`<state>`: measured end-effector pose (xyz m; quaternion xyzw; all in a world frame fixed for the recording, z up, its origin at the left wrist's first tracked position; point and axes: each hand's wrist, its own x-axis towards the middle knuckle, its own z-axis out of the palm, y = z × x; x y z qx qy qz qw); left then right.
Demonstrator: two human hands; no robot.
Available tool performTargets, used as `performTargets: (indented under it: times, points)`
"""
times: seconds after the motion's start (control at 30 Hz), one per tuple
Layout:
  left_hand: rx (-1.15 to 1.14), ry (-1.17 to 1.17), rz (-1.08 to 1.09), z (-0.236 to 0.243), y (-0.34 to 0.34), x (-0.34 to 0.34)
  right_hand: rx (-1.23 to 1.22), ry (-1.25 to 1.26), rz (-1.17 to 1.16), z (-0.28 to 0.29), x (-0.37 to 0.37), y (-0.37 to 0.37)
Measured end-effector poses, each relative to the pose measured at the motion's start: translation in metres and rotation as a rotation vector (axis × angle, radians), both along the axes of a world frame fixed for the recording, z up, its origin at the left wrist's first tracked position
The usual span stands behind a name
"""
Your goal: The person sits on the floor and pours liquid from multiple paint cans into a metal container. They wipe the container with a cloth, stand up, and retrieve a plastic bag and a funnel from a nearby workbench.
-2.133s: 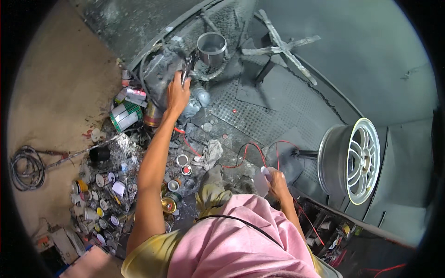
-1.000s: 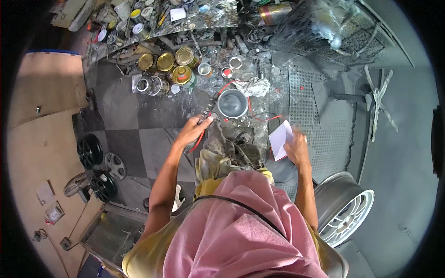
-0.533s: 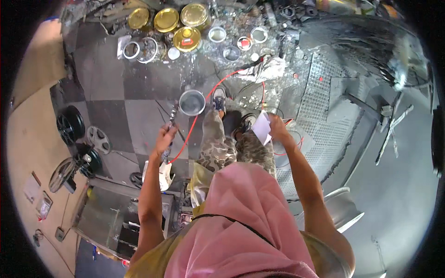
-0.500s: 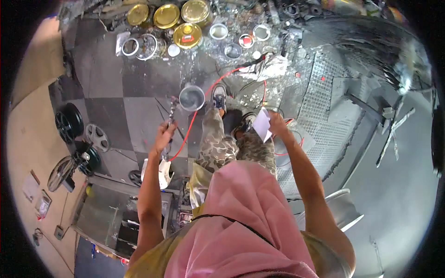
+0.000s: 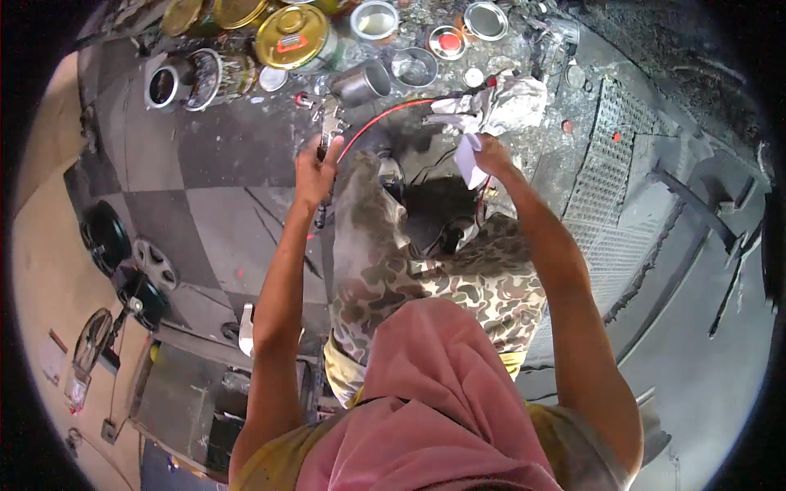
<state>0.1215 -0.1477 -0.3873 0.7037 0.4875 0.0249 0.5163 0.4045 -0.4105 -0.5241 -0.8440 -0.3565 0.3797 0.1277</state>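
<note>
My left hand point(image 5: 318, 170) is closed around the handle of a metal spray gun point(image 5: 332, 124). A grey paint cup point(image 5: 360, 84), tilted with its mouth to the right, sits at the gun's far end and seems joined to it. From the gun's side a red air hose point(image 5: 391, 109) arcs away to the right. My right hand point(image 5: 494, 155) pinches a folded white paper piece point(image 5: 470, 164), possibly a paint strainer. Just beyond that hand, a crumpled whitish rag point(image 5: 512, 102) lies on the floor.
Gold-lidded paint cans point(image 5: 292, 37), a clear cup point(image 5: 413, 67), a white-rimmed tub point(image 5: 375, 20) and a drip-stained tub point(image 5: 214, 78) stand ahead. A perforated metal plate point(image 5: 606, 155) lies right. Wheel rims point(image 5: 155, 263) are at left, near a dark cabinet point(image 5: 184, 393).
Both hands have moved forward, toward the cans, as my body leans down. The spray gun's cup has tipped from facing up to lying sideways. The paper stays in my right hand.
</note>
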Motion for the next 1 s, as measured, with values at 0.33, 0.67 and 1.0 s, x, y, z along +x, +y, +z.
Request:
performTargets:
  times: [0.33, 0.67, 1.0]
  points:
    - [0.345, 0.101, -0.134, -0.037, -0.011, 0.06, 0.283, -0.128, 0.156, -0.071, -0.013, 0.009]
    - [0.752, -0.068, -0.403, -0.059, -0.006, 0.075, -0.21, -0.254, -0.361, -0.12, 0.117, -0.002]
    - [0.738, -0.035, -0.38, -0.04, -0.019, 0.074, 0.822, -0.497, -0.419, -0.033, 0.158, -0.066]
